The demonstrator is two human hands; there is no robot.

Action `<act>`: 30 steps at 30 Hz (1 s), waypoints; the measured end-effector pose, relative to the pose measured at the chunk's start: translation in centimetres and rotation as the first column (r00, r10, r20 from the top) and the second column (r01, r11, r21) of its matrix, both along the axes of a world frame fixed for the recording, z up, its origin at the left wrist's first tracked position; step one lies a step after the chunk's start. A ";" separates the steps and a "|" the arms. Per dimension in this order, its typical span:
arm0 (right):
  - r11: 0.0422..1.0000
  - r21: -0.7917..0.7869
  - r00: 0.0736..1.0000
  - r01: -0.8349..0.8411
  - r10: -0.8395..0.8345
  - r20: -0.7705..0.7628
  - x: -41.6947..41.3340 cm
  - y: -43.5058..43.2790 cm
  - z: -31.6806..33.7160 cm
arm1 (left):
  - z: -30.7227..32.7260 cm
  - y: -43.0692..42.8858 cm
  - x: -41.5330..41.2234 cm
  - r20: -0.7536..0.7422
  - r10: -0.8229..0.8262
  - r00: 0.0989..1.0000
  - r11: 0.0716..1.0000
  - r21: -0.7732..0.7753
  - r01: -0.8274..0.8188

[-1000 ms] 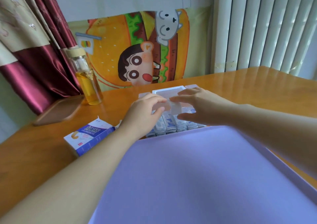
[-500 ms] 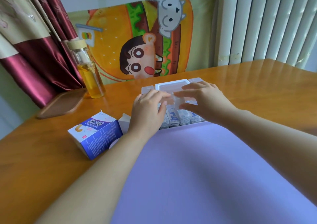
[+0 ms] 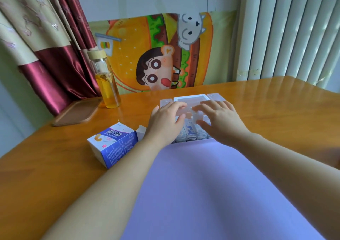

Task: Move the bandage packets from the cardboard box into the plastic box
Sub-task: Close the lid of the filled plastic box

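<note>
The grip of the right hand (image 3: 220,122) is closed on a small pale packet (image 3: 197,117), pinched between the thumb below and the fingers above, though blur leaves its edges unsure. It hangs just over the clear plastic box (image 3: 214,96). The grip of the left hand (image 3: 165,124) is released: its fingers lie loosely bent across the box's left part, thumb just beside the pinched packet, holding nothing that shows. Beneath both palms a row of blue-printed bandage packets (image 3: 190,134) stands on edge inside the box, packed side by side. Such packets are probably very light, thin, soft and a little slick, so they likely bend and slide apart. A pinch across the flat faces seems the safest hold, with the other hand steadying the row. Both forearms reach forward, palms down, over a lilac mat (image 3: 211,184). The blue and white cardboard box (image 3: 114,145) lies on its side, flaps open, left of the left wrist on the glossy wooden surface (image 3: 276,114); whether it holds any packets cannot be seen.
</note>
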State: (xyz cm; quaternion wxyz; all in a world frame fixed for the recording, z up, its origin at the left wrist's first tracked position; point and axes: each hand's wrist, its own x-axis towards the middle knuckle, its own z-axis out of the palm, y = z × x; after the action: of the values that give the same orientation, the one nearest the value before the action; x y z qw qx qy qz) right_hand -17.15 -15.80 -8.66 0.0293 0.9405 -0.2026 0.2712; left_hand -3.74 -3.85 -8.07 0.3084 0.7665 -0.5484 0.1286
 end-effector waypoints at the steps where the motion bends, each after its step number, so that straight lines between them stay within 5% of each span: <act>1: 1.000 -0.006 1.000 0.009 -0.009 -0.009 0.1 0.1 -0.1 | 0.5 0.3 0.4 -0.037 0.004 0.999 1.000 0.018 -0.004; 6: 0.997 0.032 0.995 0.075 -0.073 -0.060 0.4 1.0 0.0 | 2.2 4.1 4.9 -0.100 0.282 0.954 0.939 0.235 -0.252; 11: 0.991 0.076 0.992 0.111 -0.106 -0.075 0.9 1.6 0.3 | 3.3 8.1 8.7 0.019 0.507 0.862 0.582 0.730 -0.358; 13: 0.989 0.078 0.990 0.122 -0.116 -0.081 0.9 1.7 0.4 | 2.8 8.4 9.5 -0.050 0.536 0.842 0.545 0.783 -0.301; 15: 0.986 0.094 0.987 0.141 -0.133 -0.092 1.1 1.9 0.5 | 1.9 8.5 9.7 -0.128 0.550 0.826 0.588 0.761 -0.274; 21: 0.958 0.188 0.969 0.215 -0.185 -0.163 1.5 3.1 1.7 | 1.4 9.2 8.2 0.013 0.587 0.809 0.642 0.602 -0.475; 26: 0.969 0.246 0.998 0.027 -0.041 0.051 0.7 7.9 3.1 | 4.0 12.3 5.6 -0.001 0.557 0.831 0.795 0.289 -0.533; 28: 0.836 0.523 0.984 -0.167 0.107 0.143 0.4 11.0 3.7 | 4.2 14.0 3.1 -0.005 0.487 0.873 0.862 0.166 -0.480; 30: 0.576 0.750 0.945 -0.327 0.193 0.264 -0.3 14.3 4.2 | 3.8 16.3 0.2 0.030 0.438 0.899 0.896 0.067 -0.439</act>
State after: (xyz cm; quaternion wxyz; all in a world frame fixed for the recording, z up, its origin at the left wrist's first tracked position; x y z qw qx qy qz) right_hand -17.44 -1.53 -4.50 -0.4400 0.8535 -0.1615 0.2277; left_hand -3.54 12.45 -4.24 0.2396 0.8800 -0.3684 0.1801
